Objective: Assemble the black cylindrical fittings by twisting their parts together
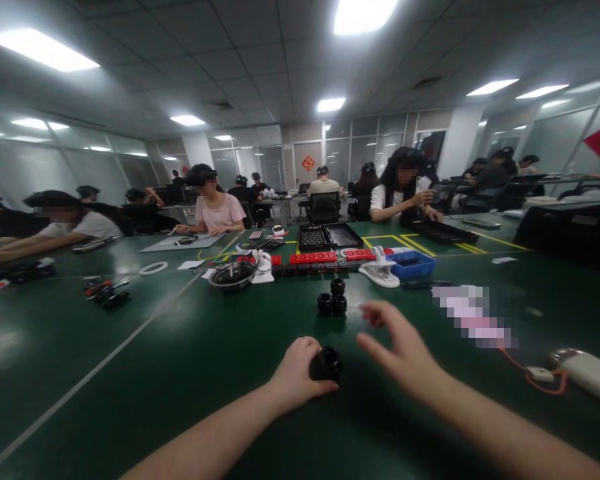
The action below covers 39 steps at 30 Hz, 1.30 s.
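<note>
The left hand (300, 375) wraps around a black cylindrical part (326, 364), hiding its near side and the fingertips behind it. Both forearms run off the bottom edge. A pixelated patch (473, 315) covers something on the green table (180, 373). A white device (587, 377) is cut off at the right edge.

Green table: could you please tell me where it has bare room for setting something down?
Bare green table lies left of the left hand, up to the white line. Crowded: the black parts and red strips beyond the right hand.
</note>
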Each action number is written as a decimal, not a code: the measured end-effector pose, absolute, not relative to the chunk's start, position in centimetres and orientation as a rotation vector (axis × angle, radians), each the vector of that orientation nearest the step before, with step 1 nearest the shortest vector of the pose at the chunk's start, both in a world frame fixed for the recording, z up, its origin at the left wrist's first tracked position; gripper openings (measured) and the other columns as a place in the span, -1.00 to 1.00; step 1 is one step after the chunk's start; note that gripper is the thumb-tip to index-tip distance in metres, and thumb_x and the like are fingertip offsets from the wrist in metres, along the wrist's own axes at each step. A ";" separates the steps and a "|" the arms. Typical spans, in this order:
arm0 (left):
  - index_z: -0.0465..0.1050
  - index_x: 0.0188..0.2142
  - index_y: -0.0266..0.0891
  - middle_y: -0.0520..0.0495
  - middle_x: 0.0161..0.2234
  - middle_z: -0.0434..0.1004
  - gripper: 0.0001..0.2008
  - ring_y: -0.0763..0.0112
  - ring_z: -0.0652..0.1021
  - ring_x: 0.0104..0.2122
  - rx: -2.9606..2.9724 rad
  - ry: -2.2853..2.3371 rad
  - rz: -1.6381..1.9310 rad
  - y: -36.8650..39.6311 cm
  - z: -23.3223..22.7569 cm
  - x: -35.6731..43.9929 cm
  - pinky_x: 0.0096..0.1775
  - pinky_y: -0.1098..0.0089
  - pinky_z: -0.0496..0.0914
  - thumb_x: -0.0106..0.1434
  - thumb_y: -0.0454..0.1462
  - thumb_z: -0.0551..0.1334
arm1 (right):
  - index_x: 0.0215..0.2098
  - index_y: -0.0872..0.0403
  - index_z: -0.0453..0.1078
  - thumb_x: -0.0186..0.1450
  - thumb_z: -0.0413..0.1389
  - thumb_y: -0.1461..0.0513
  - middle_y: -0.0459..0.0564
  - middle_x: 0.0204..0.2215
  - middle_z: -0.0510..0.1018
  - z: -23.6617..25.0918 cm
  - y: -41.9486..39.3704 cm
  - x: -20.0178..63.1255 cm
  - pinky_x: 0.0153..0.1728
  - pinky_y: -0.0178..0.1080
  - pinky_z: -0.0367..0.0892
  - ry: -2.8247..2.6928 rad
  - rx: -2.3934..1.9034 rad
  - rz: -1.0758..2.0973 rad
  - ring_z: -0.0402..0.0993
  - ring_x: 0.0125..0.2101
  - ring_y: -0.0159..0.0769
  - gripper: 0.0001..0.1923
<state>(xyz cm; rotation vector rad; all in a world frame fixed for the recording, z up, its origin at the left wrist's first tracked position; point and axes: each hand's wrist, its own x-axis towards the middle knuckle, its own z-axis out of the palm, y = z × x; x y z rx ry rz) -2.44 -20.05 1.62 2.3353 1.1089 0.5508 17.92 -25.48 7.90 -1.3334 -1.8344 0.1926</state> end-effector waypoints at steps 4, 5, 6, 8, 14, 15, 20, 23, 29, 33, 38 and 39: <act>0.33 -0.29 -0.25 -0.09 -0.22 0.28 -0.58 0.22 0.31 -0.20 2.354 1.119 0.575 -20.0 1.3 -2.3 -0.17 0.30 0.26 -0.09 -0.07 0.31 | -0.07 0.08 0.24 -0.03 0.23 0.15 0.08 -0.14 0.37 4.2 -24.3 15.4 -0.14 -0.08 0.26 -2.021 -1.383 0.340 0.31 -0.15 -0.11 -0.44; 0.33 -0.30 -0.25 -0.08 -0.23 0.28 -0.61 0.23 0.31 -0.20 2.359 1.123 0.575 -20.0 1.2 -2.3 -0.18 0.31 0.26 -0.09 -0.10 0.32 | -0.09 0.07 0.24 -0.06 0.24 0.15 0.07 -0.15 0.37 3.4 -24.1 15.0 -0.13 -0.07 0.24 -2.042 -1.380 0.335 0.30 -0.15 -0.10 -0.44; 0.32 -0.30 -0.24 -0.08 -0.23 0.28 -0.63 0.24 0.31 -0.21 2.362 1.127 0.574 -19.9 1.1 -2.2 -0.18 0.32 0.26 -0.09 -0.14 0.32 | -0.12 0.07 0.26 -0.05 0.23 0.17 0.06 -0.17 0.38 2.8 -23.9 14.6 -0.14 -0.07 0.24 -2.058 -1.375 0.332 0.31 -0.17 -0.10 -0.48; 0.31 -0.31 -0.23 -0.06 -0.24 0.28 -0.64 0.25 0.31 -0.22 2.362 1.133 0.570 -19.9 1.0 -2.1 -0.19 0.34 0.26 -0.13 -0.22 0.33 | -0.18 0.06 0.28 -0.01 0.19 0.22 0.04 -0.23 0.40 2.2 -23.7 14.4 -0.18 -0.09 0.25 -2.077 -1.345 0.350 0.32 -0.21 -0.13 -0.60; 0.31 -0.28 -0.22 -0.05 -0.25 0.28 -0.61 0.26 0.31 -0.22 2.327 1.120 0.586 -19.9 1.2 -2.1 -0.19 0.33 0.25 -0.14 -0.23 0.32 | 0.01 0.06 0.14 0.01 0.02 0.37 0.08 -0.08 0.34 1.9 -23.8 15.0 -0.03 -0.06 0.14 -2.155 -1.113 0.475 0.24 -0.06 -0.14 -0.44; 0.31 -0.28 -0.22 -0.05 -0.24 0.28 -0.61 0.26 0.30 -0.22 2.328 1.112 0.591 -19.9 1.2 -2.1 -0.18 0.33 0.25 -0.14 -0.22 0.32 | 0.05 0.08 0.09 0.00 0.03 0.36 0.10 -0.04 0.31 1.7 -23.7 15.0 0.00 -0.04 0.11 -2.148 -1.118 0.473 0.21 -0.02 -0.12 -0.39; 0.31 -0.36 -0.24 -0.06 -0.23 0.28 -0.66 0.26 0.31 -0.20 2.331 1.102 0.606 -19.7 0.8 -2.2 -0.17 0.34 0.24 -0.16 -0.24 0.33 | 0.09 0.11 0.06 -0.01 0.17 0.19 0.16 0.01 0.23 0.9 -23.2 14.6 0.02 0.02 0.06 -2.018 -1.345 0.436 0.13 0.03 -0.02 -0.29; 0.31 -0.35 -0.22 -0.06 -0.22 0.28 -0.65 0.25 0.31 -0.20 2.327 1.101 0.616 -19.7 0.6 -2.2 -0.16 0.33 0.24 -0.16 -0.22 0.33 | 0.02 0.08 0.14 -0.04 0.20 0.20 0.11 -0.11 0.33 1.0 -23.1 14.3 -0.05 -0.01 0.15 -1.986 -1.406 0.419 0.24 -0.09 -0.05 -0.34; 0.32 -0.30 -0.23 -0.06 -0.22 0.28 -0.65 0.26 0.31 -0.19 2.324 1.107 0.601 -19.9 1.0 -2.1 -0.16 0.34 0.25 -0.15 -0.28 0.31 | -0.04 0.10 0.20 0.02 0.09 0.32 0.09 -0.18 0.39 1.4 -23.5 14.4 -0.10 -0.05 0.23 -2.032 -1.260 0.413 0.31 -0.15 -0.14 -0.51; 0.31 -0.22 -0.22 -0.08 -0.19 0.29 -0.56 0.22 0.30 -0.16 2.320 1.098 0.589 -20.0 1.4 -2.1 -0.12 0.28 0.24 -0.13 -0.21 0.32 | 0.10 0.09 0.07 0.06 0.02 0.32 0.12 0.04 0.26 1.4 -23.6 15.0 0.04 0.03 0.08 -2.161 -1.096 0.440 0.10 0.08 -0.09 -0.39; 0.32 -0.30 -0.24 -0.09 -0.19 0.29 -0.62 0.23 0.30 -0.18 2.378 1.098 0.604 -19.9 1.2 -2.3 -0.14 0.29 0.26 -0.12 -0.17 0.33 | 0.17 0.15 -0.07 0.10 0.07 0.19 0.19 0.13 0.11 1.0 -23.3 15.1 0.09 0.14 -0.11 -2.132 -1.191 0.365 -0.05 0.14 0.00 -0.28; 0.32 -0.31 -0.24 -0.08 -0.19 0.29 -0.63 0.24 0.31 -0.18 2.392 1.087 0.609 -19.9 1.1 -2.4 -0.15 0.30 0.26 -0.10 -0.16 0.32 | 0.16 0.16 -0.05 0.10 0.07 0.16 0.20 0.11 0.14 0.9 -23.2 15.0 0.08 0.13 -0.08 -2.100 -1.220 0.356 -0.01 0.12 0.01 -0.29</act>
